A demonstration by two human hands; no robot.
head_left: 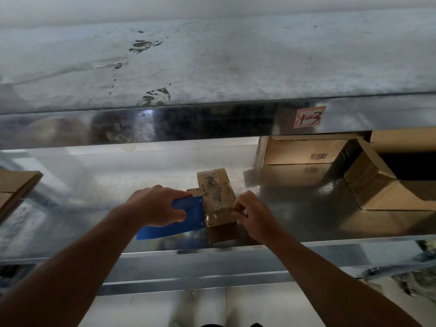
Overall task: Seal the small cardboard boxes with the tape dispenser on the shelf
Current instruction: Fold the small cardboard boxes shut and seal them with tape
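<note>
As the box (215,192) sits between them, left hand (153,204) grips dispenser (188,208), right hand (254,213) pinches tape (214,216).

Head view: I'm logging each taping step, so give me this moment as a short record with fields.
box: small cardboard box, on the metal shelf, printed side up
left-hand grip: holds blue tape dispenser against the box's left side
right-hand grip: pinches clear tape at the box's right edge
tape path: across the box's near top
nearby: larger cartons at back right
shelf tag: reads 1-3
</note>
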